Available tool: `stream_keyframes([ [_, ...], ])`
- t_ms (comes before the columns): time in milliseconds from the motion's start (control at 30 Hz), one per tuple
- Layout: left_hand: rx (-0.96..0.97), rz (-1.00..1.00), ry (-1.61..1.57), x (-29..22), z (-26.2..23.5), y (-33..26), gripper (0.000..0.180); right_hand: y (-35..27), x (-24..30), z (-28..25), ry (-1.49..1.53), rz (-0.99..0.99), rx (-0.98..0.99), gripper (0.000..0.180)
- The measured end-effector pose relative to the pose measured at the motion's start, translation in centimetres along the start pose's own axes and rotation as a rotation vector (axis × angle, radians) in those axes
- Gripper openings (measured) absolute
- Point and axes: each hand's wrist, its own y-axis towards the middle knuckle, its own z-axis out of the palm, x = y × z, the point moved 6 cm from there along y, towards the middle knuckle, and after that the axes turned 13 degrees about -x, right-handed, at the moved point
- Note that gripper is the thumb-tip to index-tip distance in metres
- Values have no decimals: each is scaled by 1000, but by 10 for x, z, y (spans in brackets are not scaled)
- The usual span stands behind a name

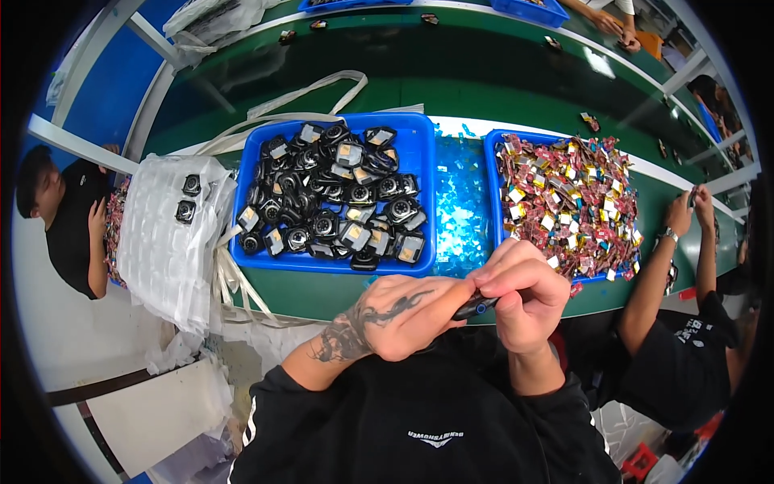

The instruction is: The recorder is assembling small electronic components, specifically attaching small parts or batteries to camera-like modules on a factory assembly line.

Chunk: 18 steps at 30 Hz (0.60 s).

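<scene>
My left hand (pixel 403 316) and my right hand (pixel 522 292) meet close to my chest, both closed around one small black part (pixel 474 306) with a bit of blue on it. Only its middle shows between the fingers. Just beyond my hands stands a blue tray (pixel 422 153) filled with several black square parts with round lenses. To its right, a second blue tray (pixel 492 161) holds a heap of small red, yellow and silver pieces. Between the two trays lies a patch of light blue film scraps (pixel 459 202).
A white moulded plastic sheet (pixel 165 242) with two black parts in it lies at the left on the green conveyor belt (pixel 451 77). White straps (pixel 322 89) trail behind the tray. One person sits at the left, another person's arms (pixel 669 258) work at the right.
</scene>
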Motion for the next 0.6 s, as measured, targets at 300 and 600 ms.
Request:
stream_keyframes([
  [300, -26, -246, -143, 16, 7, 0, 36, -11, -1, -15, -269, -21, 9, 27],
  [600, -267, -1175, -975, 29, 44, -66, 12, -23, 0, -22, -373, 189, 9, 18],
])
